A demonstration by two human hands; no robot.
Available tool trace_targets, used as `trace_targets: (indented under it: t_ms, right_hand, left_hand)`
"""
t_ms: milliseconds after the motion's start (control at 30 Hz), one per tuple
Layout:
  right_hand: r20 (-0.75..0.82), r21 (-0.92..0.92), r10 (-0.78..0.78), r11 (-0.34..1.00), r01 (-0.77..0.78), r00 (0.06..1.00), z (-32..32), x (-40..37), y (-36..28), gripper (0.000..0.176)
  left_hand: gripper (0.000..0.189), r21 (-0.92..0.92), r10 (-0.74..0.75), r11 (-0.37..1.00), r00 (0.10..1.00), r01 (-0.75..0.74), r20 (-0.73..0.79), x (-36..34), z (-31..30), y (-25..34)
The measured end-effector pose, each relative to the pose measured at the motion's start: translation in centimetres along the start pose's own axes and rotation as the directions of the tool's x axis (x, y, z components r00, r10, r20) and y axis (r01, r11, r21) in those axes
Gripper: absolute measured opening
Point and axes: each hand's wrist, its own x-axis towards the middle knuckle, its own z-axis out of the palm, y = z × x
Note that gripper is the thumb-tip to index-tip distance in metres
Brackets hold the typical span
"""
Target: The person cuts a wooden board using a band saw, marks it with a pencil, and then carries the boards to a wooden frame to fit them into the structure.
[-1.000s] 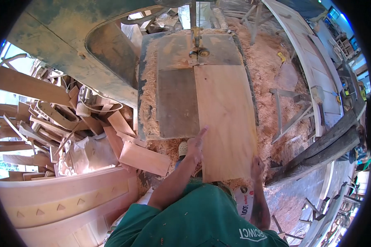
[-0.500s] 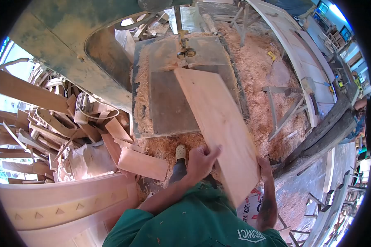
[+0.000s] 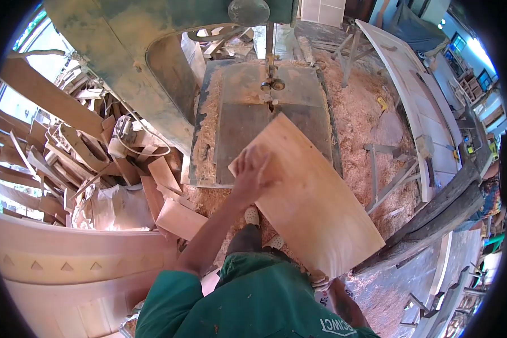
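A wide, flat wooden board (image 3: pixel 318 197) slants across the front of the bandsaw table (image 3: pixel 242 127), its far corner over the table near the blade slot. My left hand (image 3: pixel 253 173) holds the board at its left edge, with the fingers slightly blurred. At the near end my right hand (image 3: pixel 319 280) grips the board's edge, partly hidden by the board and my green shirt. Just beyond the far corner are the round blade guides (image 3: pixel 272 85) of the bandsaw (image 3: pixel 118 62).
Wood offcuts (image 3: pixel 76 149) are heaped at the left beside a curved pale panel (image 3: pixel 84 265). Sawdust (image 3: pixel 355 107) covers the floor around the table. A long panel (image 3: pixel 414 107) rests on trestles at the right, near a thick timber beam (image 3: pixel 434 219). Another person's arm shows at the far right.
The board has turned so its broad face shows more. My left hand has moved up to its far left edge, and my right hand has gone from its right side to the near end.
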Motion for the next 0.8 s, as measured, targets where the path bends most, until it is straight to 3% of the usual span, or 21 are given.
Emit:
trace_targets:
  t_ms: [33, 200, 267, 333, 367, 400, 433, 467, 500, 533, 567, 633, 667, 733, 800]
  right_hand:
    - [0.013, 0.015, 0.003, 1.000, -0.003, 1.000, -0.3, -0.1, 0.2, 0.049]
    - [-0.017, 0.109, -0.038, 0.993, 0.039, 0.999, -1.9, -1.4, 0.0, 0.053]
    - [-0.066, 0.147, -0.098, 0.983, 0.107, 0.993, -3.1, -2.5, -0.4, 0.054]
    - [-0.160, 0.149, -0.264, 0.946, 0.288, 0.951, -4.5, -3.5, -1.7, 0.056]
    - [-0.229, 0.123, -0.367, 0.908, 0.401, 0.902, -5.3, -3.9, -2.3, 0.057]
    - [-0.411, -0.082, -0.599, 0.775, 0.626, 0.688, -5.5, -3.2, -3.0, 0.060]
    - [-0.514, -0.322, -0.767, 0.588, 0.742, 0.384, -5.8, -2.8, -4.1, 0.063]
    - [-0.609, -0.436, -0.770, 0.526, 0.730, 0.191, -6.2, -2.9, -5.6, 0.061]
    - [-0.463, -0.392, -0.784, 0.600, 0.697, 0.415, -4.5, -5.7, -7.2, 0.062]
    - [-0.530, -0.495, -0.803, 0.555, 0.668, 0.274, -4.2, -5.6, -8.8, 0.049]
    - [-0.570, -0.596, -0.811, 0.517, 0.614, 0.130, -4.0, -5.5, -10.5, 0.045]
    - [-0.429, -0.831, -0.903, 0.392, 0.395, -0.006, -5.6, -5.5, -13.6, 0.040]
    - [-0.434, -0.830, -0.901, 0.400, 0.388, 0.001, -5.7, -5.4, -15.2, 0.040]
    - [-0.556, -0.818, -0.830, 0.537, 0.208, -0.045, -5.5, -4.5, -19.0, 0.040]
    - [-0.521, -0.847, -0.853, 0.512, 0.141, -0.033, -7.8, -4.4, -23.0, 0.039]
  left_hand:
    - [0.077, 0.183, -0.117, 0.977, 0.993, 0.110, 0.028, -0.2, 0.5, -1.7]
    - [0.087, 0.082, -0.150, 0.987, 0.974, 0.138, 0.170, -0.6, 1.1, -4.2]
    - [0.090, 0.078, -0.182, 0.983, 0.957, 0.168, 0.225, -0.7, 0.5, -3.5]
    - [0.092, 0.133, -0.236, 0.969, 0.937, 0.207, 0.260, -0.7, 0.1, -3.1]
    - [0.092, 0.131, -0.228, 0.971, 0.936, 0.199, 0.268, -0.6, -0.5, -3.2]
    - [0.094, 0.061, -0.187, 0.982, 0.914, 0.177, 0.359, -0.8, -1.2, -3.5]
    - [0.097, -0.010, -0.140, 0.987, 0.881, 0.162, 0.451, -1.1, -1.7, -3.9]
    - [0.097, -0.012, -0.133, 0.988, 0.871, 0.157, 0.472, -1.4, -1.5, -4.4]
    - [0.099, -0.104, -0.031, 0.990, 0.877, 0.092, 0.480, -1.7, -1.1, -4.9]
    - [0.101, -0.199, 0.068, 0.979, 0.877, 0.033, 0.476, -1.9, -0.7, -5.2]
    - [0.101, -0.204, 0.068, 0.978, 0.867, 0.040, 0.493, -1.7, -0.6, -5.2]
    - [0.104, -0.161, 0.084, 0.987, 0.849, 0.001, 0.522, -0.9, -0.2, -4.8]
    - [0.104, -0.160, 0.076, 0.987, 0.845, 0.011, 0.529, -0.9, 0.1, -4.5]
    - [0.105, -0.199, -0.063, 0.961, 0.855, 0.191, 0.514, 0.0, 0.8, -4.2]
    - [0.106, -0.124, -0.068, 0.982, 0.881, 0.142, 0.469, 1.0, 0.8, -3.2]
